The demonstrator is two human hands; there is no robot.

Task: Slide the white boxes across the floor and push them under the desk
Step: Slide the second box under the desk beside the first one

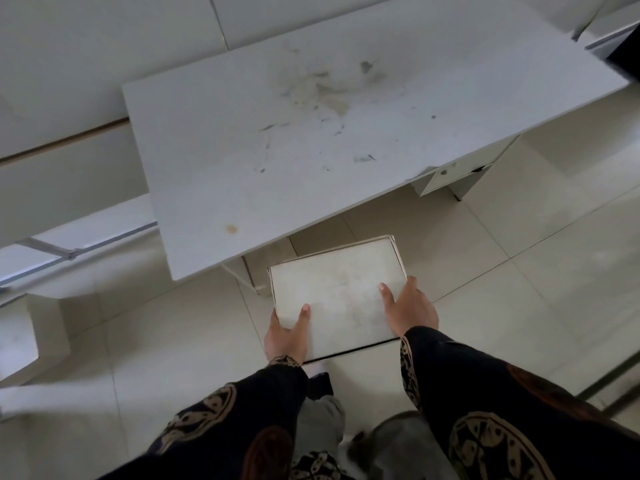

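Observation:
A white box (337,289) lies on the tiled floor just in front of the desk's near edge, its far corner at the shadow line under the top. My left hand (285,332) grips its near left corner, thumb on the lid. My right hand (410,308) clasps the right edge, thumb flat on the lid. The white desk (277,168) fills the upper middle of the view, its top stained and scuffed. Another white box side (273,254) shows beneath the desk, mostly hidden.
A drawer unit (450,178) hangs under the desk's right end. A white block (17,334) and a metal-framed panel (69,251) stand at the left. Pale floor tiles (519,289) stretch to the right. My knees and patterned sleeves fill the bottom.

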